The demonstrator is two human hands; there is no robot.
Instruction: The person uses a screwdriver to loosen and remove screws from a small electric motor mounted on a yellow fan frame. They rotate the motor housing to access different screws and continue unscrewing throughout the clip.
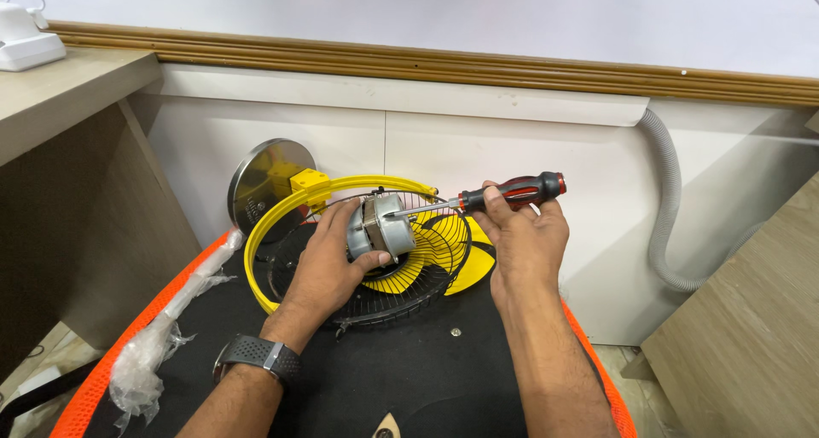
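Observation:
A small fan lies on a black surface with an orange mesh rim (102, 370). It has a yellow hoop frame (273, 220), a black wire grille (409, 293) and yellow blades (469, 267). My left hand (328, 263) grips its grey motor housing (384, 225). My right hand (525, 233) holds a red and black screwdriver (512, 192), whose metal tip touches the motor's top. A dark watch (256, 357) sits on my left wrist.
The fan's round metal base (260, 182) leans against the white wall panel. A plastic-wrapped rod (171, 319) lies at the left. A small screw (455, 331) rests on the black surface. Wooden furniture flanks both sides; a grey corrugated hose (670, 199) hangs at the right.

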